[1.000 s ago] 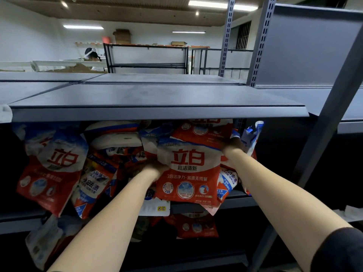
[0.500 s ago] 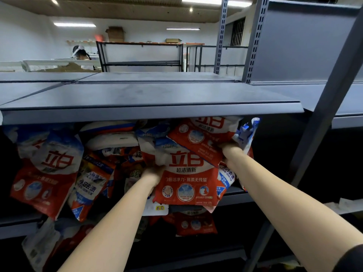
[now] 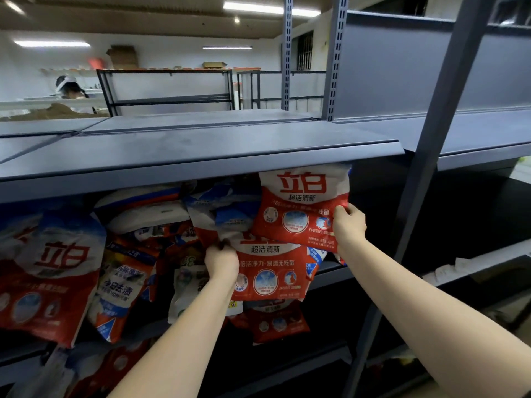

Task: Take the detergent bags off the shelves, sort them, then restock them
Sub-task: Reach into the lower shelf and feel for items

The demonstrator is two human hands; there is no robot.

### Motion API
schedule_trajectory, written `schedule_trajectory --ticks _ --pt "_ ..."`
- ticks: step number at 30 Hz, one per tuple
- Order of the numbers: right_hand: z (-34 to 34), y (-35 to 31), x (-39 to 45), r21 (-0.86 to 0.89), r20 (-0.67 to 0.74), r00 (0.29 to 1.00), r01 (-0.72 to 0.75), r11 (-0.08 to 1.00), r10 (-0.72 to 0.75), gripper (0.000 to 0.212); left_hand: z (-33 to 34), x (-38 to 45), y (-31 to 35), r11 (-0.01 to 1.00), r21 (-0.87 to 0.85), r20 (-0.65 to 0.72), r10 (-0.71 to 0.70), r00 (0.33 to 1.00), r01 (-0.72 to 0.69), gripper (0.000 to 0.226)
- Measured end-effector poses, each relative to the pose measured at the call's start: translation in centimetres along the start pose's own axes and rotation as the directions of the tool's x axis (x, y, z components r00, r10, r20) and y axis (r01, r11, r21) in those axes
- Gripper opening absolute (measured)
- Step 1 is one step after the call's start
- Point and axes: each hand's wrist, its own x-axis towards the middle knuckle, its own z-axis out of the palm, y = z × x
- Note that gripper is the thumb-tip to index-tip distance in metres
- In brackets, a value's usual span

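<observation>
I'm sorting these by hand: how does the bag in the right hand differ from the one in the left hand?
The upper red bag, gripped by the right hand, sits higher, its top against the shelf above, fully in view. The lower red bag, gripped by the left hand, has its top covered by the upper one. Both are red and white with like print.

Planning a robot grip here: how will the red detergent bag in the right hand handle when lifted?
Held by the right hand at one lower corner, the red detergent bag looks soft and creased, so it will probably sag. Its glossy film may slip.
</observation>
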Motion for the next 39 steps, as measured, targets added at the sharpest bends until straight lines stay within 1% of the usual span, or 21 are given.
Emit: schedule_trajectory --ticks 1,2,6,9,12,16,18,21,24,28,34,37,39 --pt "-0.4 0.2 -0.4 -0.003 -0.041 0.999 0.007 1.000 -0.007 0.015 -0.1 -0.4 0.1 0.999 -0.047 -0.035 0.024 0.999 -0.025 0.027" --pt "-0.7 0.2 -0.8 -0.006 -0.082 0.997 0.007 1.000 -0.008 0.016 -0.2 -0.9 0.3 0.998 -0.038 -0.061 0.055 0.997 -0.057 0.026" --pt "-2.5 0.2 -2.7 -0.021 -0.224 0.974 0.019 1.000 -0.023 0.021 -1.0 -2.4 0.7 0.989 -0.030 -0.057 0.146 0.988 -0.148 0.024" --pt "-4.2 0.2 -3.9 -0.067 -0.325 0.944 0.034 0.997 -0.054 0.022 -1.3 -3.1 0.9 0.964 0.077 -0.070 0.259 0.963 -0.253 0.027" --pt "-5.8 0.6 -5.3 -0.170 -0.383 0.918 0.043 0.985 -0.106 0.024 -1.8 -4.2 0.5 0.918 0.156 -0.086 0.379 0.921 -0.364 0.028" --pt "-8.0 1.7 -7.3 -0.276 -0.462 0.867 0.056 0.959 -0.184 0.027 -2.3 -5.2 0.2 0.887 0.106 -0.097 0.459 0.883 -0.450 0.026" --pt "-9.4 2.1 -8.3 -0.275 -0.489 0.850 0.060 0.960 -0.194 0.027 -2.3 -5.9 0.4 0.863 0.075 -0.088 0.506 0.858 -0.500 0.029" --pt "-11.7 2.3 -9.7 -0.262 -0.587 0.787 0.035 0.964 -0.188 0.026 -2.1 -7.3 1.0 0.828 0.024 -0.058 0.561 0.826 -0.561 0.032" --pt "-14.1 2.4 -10.5 -0.250 -0.667 0.726 -0.006 0.968 -0.168 0.026 -1.8 -9.0 1.6 0.809 -0.017 -0.016 0.587 0.809 -0.587 0.031" --pt "-17.5 2.9 -10.6 -0.199 -0.761 0.633 -0.021 0.980 -0.141 0.028 -0.6 -11.9 2.1 0.796 -0.102 0.051 0.603 0.796 -0.596 0.031" --pt "-23.2 2.7 -10.3 -0.110 -0.822 0.564 -0.014 0.994 -0.083 0.027 3.5 -16.0 2.8 0.777 -0.188 0.126 0.626 0.770 -0.601 0.035" --pt "-26.5 2.6 -8.9 -0.079 -0.845 0.531 -0.004 0.997 -0.065 0.031 6.3 -18.5 3.7 0.779 -0.240 0.154 0.619 0.770 -0.579 0.038" --pt "-29.1 2.4 -7.4 -0.049 -0.850 0.524 0.015 0.999 -0.050 0.031 8.7 -20.1 4.2 0.783 -0.262 0.162 0.612 0.774 -0.564 0.038"
